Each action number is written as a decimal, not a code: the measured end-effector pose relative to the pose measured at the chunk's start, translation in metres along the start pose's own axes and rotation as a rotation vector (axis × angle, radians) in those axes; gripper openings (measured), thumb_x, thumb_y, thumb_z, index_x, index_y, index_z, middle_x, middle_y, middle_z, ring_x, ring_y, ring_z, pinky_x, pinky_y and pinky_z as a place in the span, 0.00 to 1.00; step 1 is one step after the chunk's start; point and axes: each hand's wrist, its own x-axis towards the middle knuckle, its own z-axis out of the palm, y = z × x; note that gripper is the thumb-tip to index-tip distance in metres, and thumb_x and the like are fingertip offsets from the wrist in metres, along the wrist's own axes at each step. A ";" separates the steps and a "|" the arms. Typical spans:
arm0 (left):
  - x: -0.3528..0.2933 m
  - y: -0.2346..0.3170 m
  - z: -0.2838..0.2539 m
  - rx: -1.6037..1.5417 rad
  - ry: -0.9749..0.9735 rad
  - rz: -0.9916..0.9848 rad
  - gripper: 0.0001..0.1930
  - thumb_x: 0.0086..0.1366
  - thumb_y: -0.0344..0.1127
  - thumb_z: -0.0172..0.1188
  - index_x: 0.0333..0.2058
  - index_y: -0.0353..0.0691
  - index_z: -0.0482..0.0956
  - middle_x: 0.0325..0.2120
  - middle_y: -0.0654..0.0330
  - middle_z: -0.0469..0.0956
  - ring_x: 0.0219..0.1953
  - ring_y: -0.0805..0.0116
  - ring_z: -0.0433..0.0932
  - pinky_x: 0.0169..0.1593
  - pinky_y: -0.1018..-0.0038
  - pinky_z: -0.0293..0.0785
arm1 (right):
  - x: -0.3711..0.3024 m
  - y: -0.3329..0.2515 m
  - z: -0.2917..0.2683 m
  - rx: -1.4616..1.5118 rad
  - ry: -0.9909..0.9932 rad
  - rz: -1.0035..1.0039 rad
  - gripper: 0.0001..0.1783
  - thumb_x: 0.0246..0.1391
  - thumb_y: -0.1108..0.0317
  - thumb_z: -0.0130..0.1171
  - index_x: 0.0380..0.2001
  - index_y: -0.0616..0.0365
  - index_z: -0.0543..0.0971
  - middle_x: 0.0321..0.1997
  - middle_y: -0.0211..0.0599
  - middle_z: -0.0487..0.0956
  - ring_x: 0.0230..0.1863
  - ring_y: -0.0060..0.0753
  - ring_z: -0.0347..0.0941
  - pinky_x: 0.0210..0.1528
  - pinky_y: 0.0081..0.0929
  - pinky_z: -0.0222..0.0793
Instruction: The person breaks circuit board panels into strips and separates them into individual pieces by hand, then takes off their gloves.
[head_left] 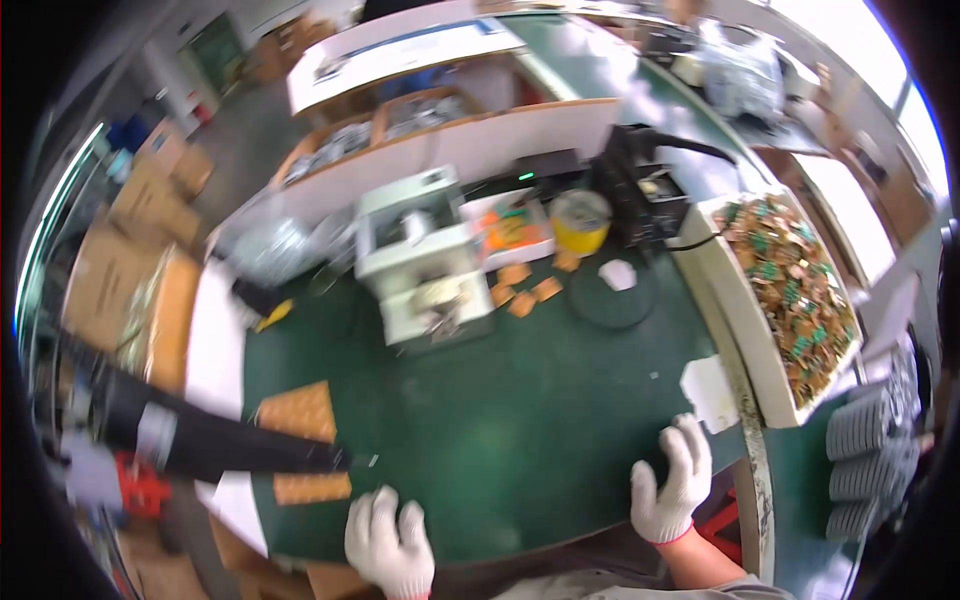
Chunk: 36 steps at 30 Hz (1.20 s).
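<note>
My left hand (pixel 388 545), in a white knit glove, rests at the near edge of the green work surface (pixel 520 430), fingers apart and holding nothing. Close to its fingertips is the narrow end of a black tapered duct (pixel 250 445). That duct lies across orange-brown perforated sheets (pixel 300 412), hiding part of them. Over the right front of the surface is my right hand (pixel 675 485), gloved the same way, thumb and fingers spread with nothing in them. A white irregular sheet (pixel 708 393) lies just beyond its fingertips.
A white bench machine (pixel 425 260) stands at the back. Beside it are small orange-brown squares (pixel 521 304), a white tray of orange pieces (pixel 510 228), a yellow roll (pixel 581 222) and a black device (pixel 640 185). A long white box of small parts (pixel 790 290) lines the right side.
</note>
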 end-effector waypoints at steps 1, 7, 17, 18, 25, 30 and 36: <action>-0.005 -0.013 0.020 -0.021 0.002 -0.017 0.13 0.60 0.34 0.64 0.41 0.34 0.81 0.33 0.53 0.81 0.32 0.49 0.77 0.39 0.60 0.75 | -0.004 0.002 -0.005 -0.022 0.005 0.016 0.27 0.48 0.70 0.67 0.54 0.66 0.77 0.62 0.59 0.75 0.62 0.62 0.72 0.66 0.49 0.67; -0.030 -0.040 -0.006 -0.194 0.210 -0.046 0.23 0.60 0.35 0.68 0.53 0.34 0.77 0.46 0.49 0.80 0.41 0.49 0.79 0.46 0.62 0.77 | -0.013 0.004 -0.004 0.088 0.004 0.018 0.28 0.51 0.74 0.65 0.57 0.66 0.74 0.65 0.58 0.73 0.64 0.59 0.72 0.67 0.45 0.67; 0.004 -0.140 -0.054 0.006 0.023 -0.732 0.32 0.75 0.56 0.49 0.63 0.34 0.73 0.61 0.50 0.78 0.62 0.50 0.76 0.64 0.67 0.69 | -0.015 -0.035 -0.019 0.326 -0.113 -0.044 0.28 0.49 0.72 0.69 0.55 0.64 0.76 0.62 0.54 0.76 0.63 0.56 0.73 0.67 0.44 0.67; 0.005 -0.132 -0.052 -0.007 -0.033 -0.712 0.32 0.75 0.56 0.49 0.63 0.34 0.73 0.60 0.50 0.79 0.60 0.51 0.77 0.64 0.67 0.70 | -0.013 -0.044 -0.018 0.324 -0.151 -0.088 0.27 0.49 0.72 0.69 0.54 0.64 0.77 0.61 0.53 0.77 0.62 0.56 0.74 0.67 0.45 0.67; -0.019 -0.063 -0.052 -0.352 -0.220 -0.587 0.29 0.74 0.54 0.51 0.60 0.35 0.76 0.57 0.52 0.82 0.57 0.53 0.80 0.60 0.67 0.73 | -0.004 -0.077 -0.001 0.261 -0.264 -0.202 0.25 0.46 0.69 0.72 0.50 0.61 0.79 0.57 0.49 0.79 0.61 0.57 0.74 0.68 0.48 0.67; 0.018 -0.096 -0.034 -0.094 -0.108 -0.482 0.26 0.74 0.50 0.49 0.61 0.38 0.74 0.55 0.51 0.82 0.54 0.49 0.81 0.56 0.63 0.75 | -0.003 -0.078 0.012 0.204 -0.243 -0.286 0.25 0.45 0.66 0.73 0.48 0.61 0.79 0.55 0.47 0.80 0.59 0.57 0.75 0.68 0.50 0.67; 0.053 -0.119 -0.010 0.004 -0.180 -0.315 0.25 0.74 0.50 0.49 0.60 0.40 0.74 0.51 0.51 0.83 0.52 0.49 0.81 0.55 0.61 0.75 | -0.001 -0.089 0.014 0.212 -0.260 -0.329 0.25 0.46 0.67 0.72 0.49 0.62 0.78 0.55 0.48 0.81 0.59 0.58 0.76 0.68 0.51 0.66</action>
